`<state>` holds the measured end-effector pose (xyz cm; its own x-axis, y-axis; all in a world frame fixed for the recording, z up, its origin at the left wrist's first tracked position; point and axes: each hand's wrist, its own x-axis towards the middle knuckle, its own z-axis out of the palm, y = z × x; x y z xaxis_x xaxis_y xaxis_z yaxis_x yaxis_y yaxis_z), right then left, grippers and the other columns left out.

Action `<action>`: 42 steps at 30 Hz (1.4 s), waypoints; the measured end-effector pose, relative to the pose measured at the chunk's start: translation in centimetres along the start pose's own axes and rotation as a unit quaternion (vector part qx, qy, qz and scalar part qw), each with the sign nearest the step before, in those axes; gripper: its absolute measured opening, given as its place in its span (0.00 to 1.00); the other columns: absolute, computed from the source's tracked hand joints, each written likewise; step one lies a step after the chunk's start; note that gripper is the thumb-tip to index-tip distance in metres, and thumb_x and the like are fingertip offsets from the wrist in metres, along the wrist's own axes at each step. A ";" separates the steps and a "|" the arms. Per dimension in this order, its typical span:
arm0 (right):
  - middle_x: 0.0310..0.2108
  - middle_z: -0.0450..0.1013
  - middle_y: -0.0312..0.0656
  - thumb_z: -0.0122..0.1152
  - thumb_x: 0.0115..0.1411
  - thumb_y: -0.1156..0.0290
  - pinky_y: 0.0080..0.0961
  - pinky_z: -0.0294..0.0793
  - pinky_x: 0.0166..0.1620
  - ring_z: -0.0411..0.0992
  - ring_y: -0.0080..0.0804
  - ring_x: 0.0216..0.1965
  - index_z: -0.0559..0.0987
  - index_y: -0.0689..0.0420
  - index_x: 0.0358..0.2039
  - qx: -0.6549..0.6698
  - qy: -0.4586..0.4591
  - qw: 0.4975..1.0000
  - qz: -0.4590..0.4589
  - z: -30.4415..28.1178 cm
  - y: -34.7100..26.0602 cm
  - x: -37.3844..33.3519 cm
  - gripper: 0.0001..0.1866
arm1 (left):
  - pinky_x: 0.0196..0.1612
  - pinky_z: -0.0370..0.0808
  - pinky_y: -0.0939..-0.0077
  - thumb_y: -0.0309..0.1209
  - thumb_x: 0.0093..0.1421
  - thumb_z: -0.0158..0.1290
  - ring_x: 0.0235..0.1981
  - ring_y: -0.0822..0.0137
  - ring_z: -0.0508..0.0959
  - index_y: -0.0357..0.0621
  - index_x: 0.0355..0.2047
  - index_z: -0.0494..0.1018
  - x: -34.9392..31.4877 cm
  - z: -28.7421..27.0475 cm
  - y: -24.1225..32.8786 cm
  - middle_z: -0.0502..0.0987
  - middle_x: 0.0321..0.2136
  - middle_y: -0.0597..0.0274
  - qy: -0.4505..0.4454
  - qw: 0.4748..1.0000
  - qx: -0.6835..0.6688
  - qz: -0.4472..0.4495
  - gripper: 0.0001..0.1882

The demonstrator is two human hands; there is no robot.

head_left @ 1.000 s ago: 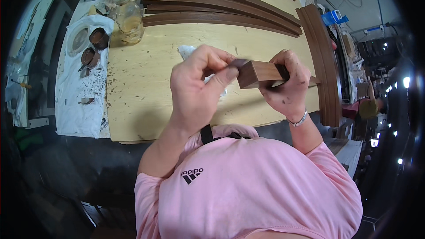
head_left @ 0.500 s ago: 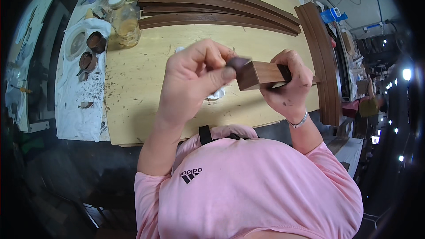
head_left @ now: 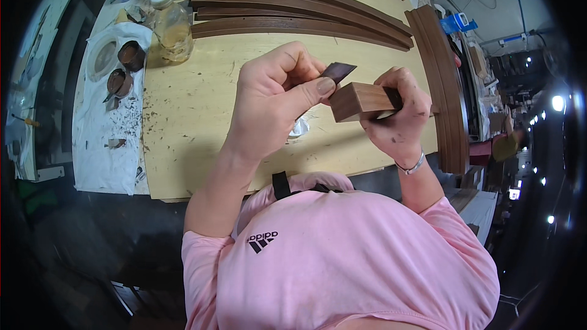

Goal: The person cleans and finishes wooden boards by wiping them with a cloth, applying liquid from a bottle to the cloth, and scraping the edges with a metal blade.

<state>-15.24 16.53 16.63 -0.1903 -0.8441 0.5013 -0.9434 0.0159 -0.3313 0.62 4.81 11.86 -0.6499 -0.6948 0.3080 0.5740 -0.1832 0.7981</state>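
Observation:
My left hand (head_left: 269, 98) pinches a small, flat, dark purplish piece of sandpaper (head_left: 340, 73) between thumb and fingers. Its free corner sticks out just above the end of a brown wooden piece (head_left: 365, 99), with a small gap between them. My right hand (head_left: 398, 123) is wrapped round that wooden piece and holds it up over the table, its squared-off end turned toward my left hand. Much of the wooden piece's length is hidden behind the right hand. Dark smudges mark the right hand's skin. A crumpled white wipe (head_left: 299, 127) lies below my left hand, partly covered by it.
Long brown wooden mouldings (head_left: 293, 1) lie along the far side of the yellow table (head_left: 202, 104), and more mouldings (head_left: 441, 85) line its right edge. At left, a white cloth (head_left: 101, 168) bears small pots (head_left: 131, 56) of brown paste. Beside it stands a glass jar (head_left: 172, 30).
The sandpaper was against the wooden piece's end and smeared by motion; now my left hand has lifted it slightly up and away. My right hand keeps its grip, almost unmoved.

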 end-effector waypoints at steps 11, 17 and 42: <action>0.18 0.62 0.42 0.62 0.32 0.80 0.20 0.65 0.24 0.62 0.33 0.16 0.68 0.59 0.22 0.005 0.059 0.997 -0.046 -0.4 -0.1 1.5 0.14 | 0.37 0.72 0.79 0.16 0.56 0.54 0.33 0.71 0.74 0.36 0.27 0.66 -0.8 1.0 -0.4 0.73 0.34 0.55 0.092 0.977 0.116 0.152 0.07; 0.18 0.62 0.41 0.62 0.32 0.80 0.20 0.66 0.24 0.62 0.33 0.16 0.68 0.58 0.23 0.008 0.075 0.995 -0.066 -0.4 0.3 1.5 0.15 | 0.30 0.73 0.77 0.13 0.52 0.55 0.28 0.67 0.74 0.35 0.26 0.68 -2.7 2.8 0.0 0.71 0.32 0.53 0.089 0.909 0.296 0.279 0.08; 0.17 0.61 0.39 0.61 0.30 0.79 0.20 0.63 0.22 0.59 0.30 0.15 0.68 0.59 0.22 0.015 0.074 0.996 -0.043 -0.3 0.6 1.6 0.14 | 0.17 0.60 0.88 0.28 0.53 0.63 0.16 0.81 0.66 0.37 0.34 0.72 0.2 1.5 -0.3 0.73 0.22 0.67 0.015 0.961 -0.231 -0.154 0.13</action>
<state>-16.20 15.35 17.51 -0.1497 -0.7531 0.6406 -0.9500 -0.0701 -0.3044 -0.40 5.82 12.45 -0.8130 -0.5775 0.0736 0.5222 -0.6674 0.5309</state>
